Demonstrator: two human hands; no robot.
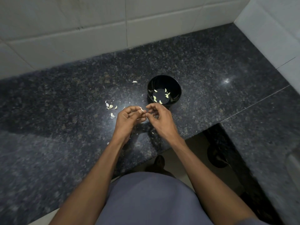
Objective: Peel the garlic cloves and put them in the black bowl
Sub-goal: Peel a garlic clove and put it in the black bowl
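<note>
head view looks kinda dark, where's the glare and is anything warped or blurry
Head view: dim overall, with bright glare spots on the polished granite counter, one right of the black bowl and a softer sheen by the left hand; wide-angle warp bends the tile lines and counter edge; both hands cast shadows toward the viewer; the clove pinched between them is small and soft, the frame edges slightly blurred.

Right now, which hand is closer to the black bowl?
Right. The right hand sits just below the black bowl, at its near rim. The left hand is farther to the bowl's left.
</note>
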